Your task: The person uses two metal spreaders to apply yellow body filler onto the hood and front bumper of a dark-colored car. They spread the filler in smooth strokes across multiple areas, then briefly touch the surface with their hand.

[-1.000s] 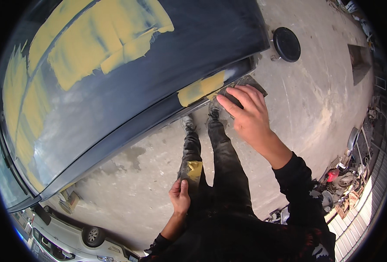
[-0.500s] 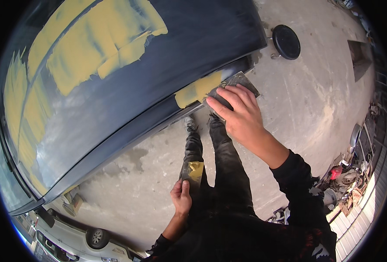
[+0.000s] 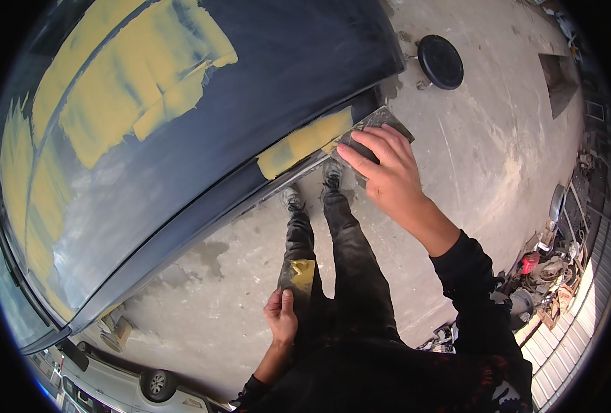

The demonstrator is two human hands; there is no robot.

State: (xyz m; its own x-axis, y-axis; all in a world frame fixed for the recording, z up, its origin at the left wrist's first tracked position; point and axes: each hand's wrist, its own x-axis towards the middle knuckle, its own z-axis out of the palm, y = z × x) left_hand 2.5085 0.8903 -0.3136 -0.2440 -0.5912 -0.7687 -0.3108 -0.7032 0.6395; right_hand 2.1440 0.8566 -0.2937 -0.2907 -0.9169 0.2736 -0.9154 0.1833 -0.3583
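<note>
Right of centre, the right hand [image 3: 395, 175] has its grip closed on a dark spreader [image 3: 396, 124], which sits at the right end of a yellow strip [image 3: 305, 143] low on a dark car [image 3: 264, 89] filling the upper left. At lower centre, the left hand [image 3: 281, 318] pinches a plate [image 3: 296, 279] carrying yellow paste [image 3: 302, 269], above the concrete floor [image 3: 202, 303].

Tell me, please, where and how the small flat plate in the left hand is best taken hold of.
The small flat plate is probably best pinched at its near end, coming from the person's side, thumb on top and fingers beneath: its flat shape suits a pinch, and the yellow paste lies toward the far end. The left hand grips that near end.
</note>
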